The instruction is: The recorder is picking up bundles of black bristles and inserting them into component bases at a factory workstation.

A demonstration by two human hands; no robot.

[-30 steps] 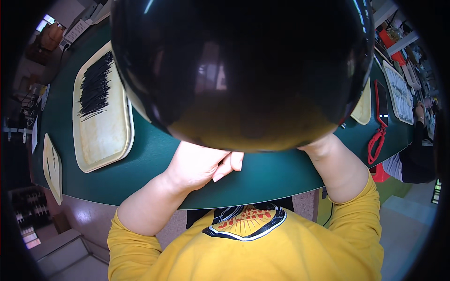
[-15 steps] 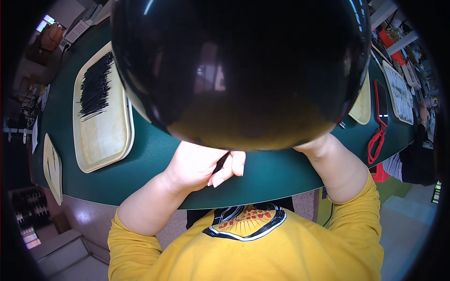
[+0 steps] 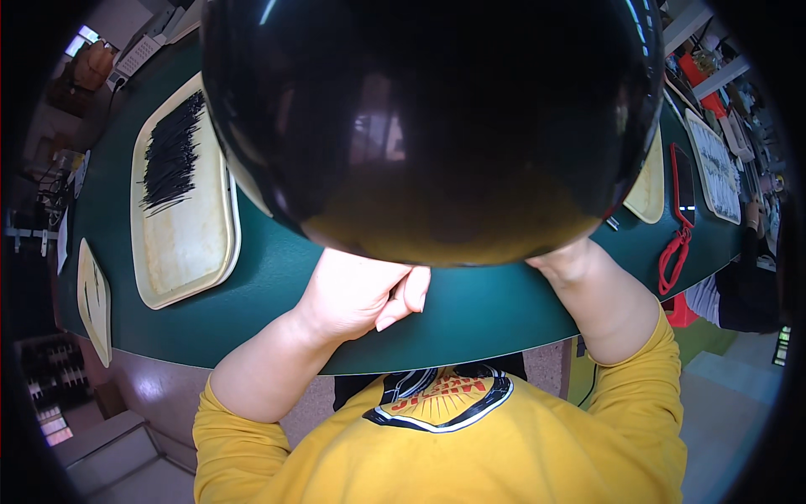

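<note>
A large, glossy black dome (image 3: pixel 437 143) fills the upper middle of the view and covers whatever lies under it. Its kind I cannot make out. My left hand (image 3: pixel 357 290) is at its lower edge, above the green table (image 3: pixel 487 315). The fingers that show are curled in, and what they hold, if anything, is hidden. My right hand (image 3: pixel 567 262) reaches beneath the dome's right side. Only its wrist and heel show; the fingers are out of sight.
At left, a cream tray (image 3: pixel 180 260) carries a heap of thin black strips (image 3: pixel 172 160), beside a smaller tray (image 3: pixel 94 311). On the right are another cream tray (image 3: pixel 646 189), a red-cased phone (image 3: pixel 684 181) with a red strap, and a tray of small parts (image 3: pixel 714 164).
My left hand's fingers have curled in and shifted slightly left. A dark piece that showed between them is now out of sight. My right hand has hardly moved.
</note>
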